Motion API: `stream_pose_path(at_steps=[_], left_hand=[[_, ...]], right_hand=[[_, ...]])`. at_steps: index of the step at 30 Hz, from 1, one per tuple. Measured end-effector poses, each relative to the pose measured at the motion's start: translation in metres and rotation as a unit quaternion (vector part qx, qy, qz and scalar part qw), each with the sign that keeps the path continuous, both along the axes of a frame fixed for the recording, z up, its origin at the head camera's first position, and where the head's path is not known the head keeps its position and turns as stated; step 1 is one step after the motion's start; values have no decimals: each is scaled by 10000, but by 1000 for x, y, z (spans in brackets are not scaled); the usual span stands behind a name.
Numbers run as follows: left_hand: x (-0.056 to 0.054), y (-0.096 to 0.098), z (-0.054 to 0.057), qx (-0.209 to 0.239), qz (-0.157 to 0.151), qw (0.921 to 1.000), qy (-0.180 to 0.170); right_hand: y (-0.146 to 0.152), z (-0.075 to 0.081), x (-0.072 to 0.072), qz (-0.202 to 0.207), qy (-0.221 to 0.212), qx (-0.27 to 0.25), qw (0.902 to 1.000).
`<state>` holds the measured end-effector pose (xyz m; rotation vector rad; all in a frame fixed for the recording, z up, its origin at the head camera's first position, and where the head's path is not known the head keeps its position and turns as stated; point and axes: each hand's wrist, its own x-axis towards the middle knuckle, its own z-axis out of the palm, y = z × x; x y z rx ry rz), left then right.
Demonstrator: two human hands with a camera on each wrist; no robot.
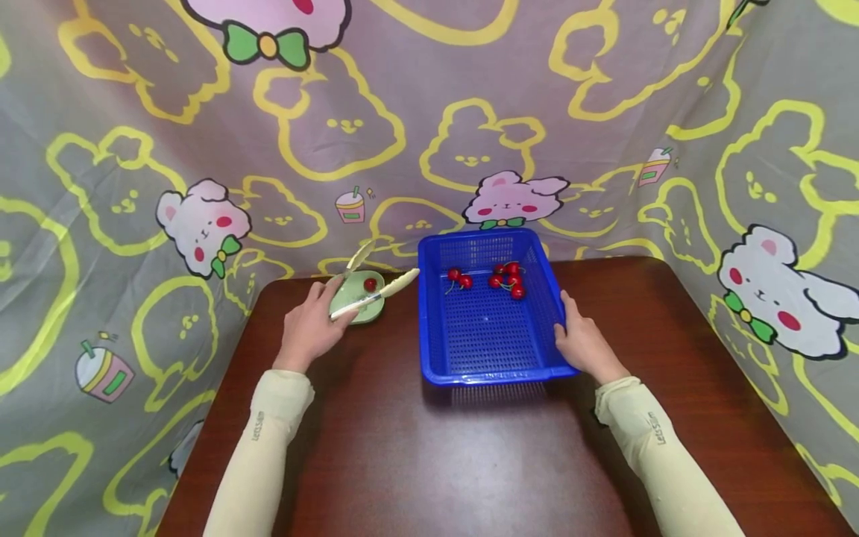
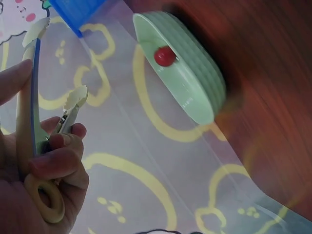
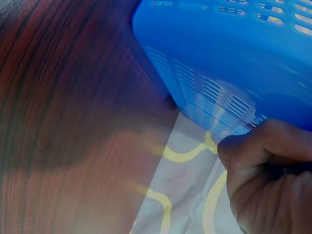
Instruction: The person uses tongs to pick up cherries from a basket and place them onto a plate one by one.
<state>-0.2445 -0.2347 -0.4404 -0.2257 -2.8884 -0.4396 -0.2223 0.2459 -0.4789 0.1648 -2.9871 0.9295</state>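
Observation:
My left hand (image 1: pixel 312 324) holds cream-coloured tongs (image 1: pixel 400 283), their two arms spread apart. The thumb lies along one arm, while the fingers curl at the other in the left wrist view. Under and behind the tongs sits a pale green bowl (image 1: pixel 365 315) with one red cherry (image 2: pixel 165 56) in it. My right hand (image 1: pixel 587 347) grips the right rim of a blue plastic basket (image 1: pixel 432 328). Inside the basket, red cherries with green stems lie in two clusters: a pair (image 1: pixel 465 282) on the left and several (image 1: pixel 517 291) on the right.
The dark brown wooden table (image 1: pixel 416 462) extends toward me. A grey cloth (image 1: pixel 416 112) with yellow outlines and cartoon animals hangs behind and on both sides, close to the basket and bowl.

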Motion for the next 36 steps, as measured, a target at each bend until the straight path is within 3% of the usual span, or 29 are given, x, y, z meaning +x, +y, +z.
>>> stream_pose_path(at_steps=[13, 23, 36], left_hand=[[-11, 45, 5, -89, -387, 9992, 61], [-22, 79, 11, -475, -899, 9948, 33], [-32, 113, 6, -943, -1068, 9898, -29]], right_hand=[[1, 2, 1, 30, 21, -6, 10000], [-1, 3, 2, 39, -17, 7, 10000], [-1, 3, 2, 28, -76, -24, 10000]])
